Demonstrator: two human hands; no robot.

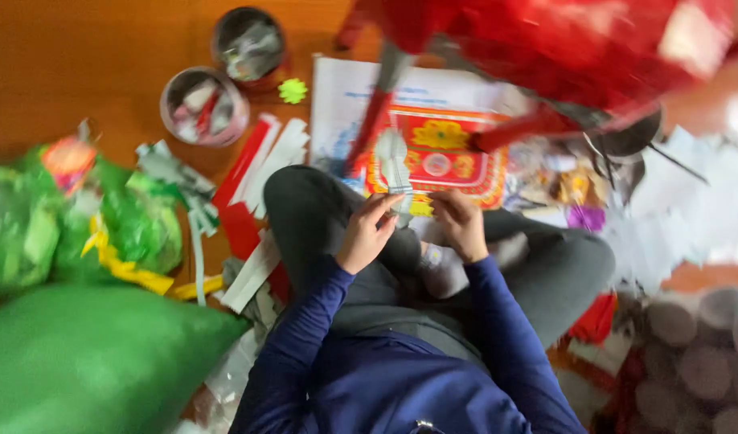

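The person is sitting cross-legged on the wooden floor (79,56), and both hands are meeting over the lap. The left hand (366,231) is closing its fingers around the lower end of a pale paper strip (395,165), which is standing upward from the fingertips. The right hand (461,225) is curling just beside the strip on its right; the picture is blurred, so I cannot tell if it is really pinching the strip or only touching it.

Just behind the strip, a red and yellow patterned sheet (437,153) is lying on the floor. To the left of the strip, red and white paper strips (256,165) are lying in a loose pile, and further left two round metal bowls (204,106) are standing with scraps inside. A small green paper flower (292,91) is lying between the bowls and the patterned sheet. Far left of the strip, green shiny bags (79,354) are taking much space. Above and right of the strip, a big red paper object (562,40) is hanging blurred, and white paper pieces (690,201) are spreading far to the right.
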